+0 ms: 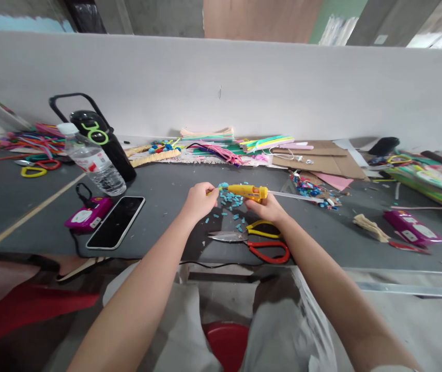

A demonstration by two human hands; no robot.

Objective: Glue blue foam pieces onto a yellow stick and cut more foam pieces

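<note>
My right hand (268, 207) is closed around the grip of a yellow hot glue gun (248, 192), its nozzle pointing left. A long clear glue stick (294, 196) sticks out of the gun's back end. Just left of the nozzle, my left hand (201, 200) is pinched on a thin yellow-green stem, with a light-blue bit (224, 185) by its far end. Whether that bit is attached, I cannot tell. Small blue pieces (233, 200) lie scattered beneath and between the hands. Scissors (257, 238) with one yellow and one red handle rest open nearer the table edge.
Left of me are a phone (116, 223), a purple box with a cable (90, 214), a water bottle (95, 164) and a black flask (106, 139). Pipe cleaners (221, 150) and cardboard (325, 159) line the white partition (221, 77). Another purple box (413, 227) lies right.
</note>
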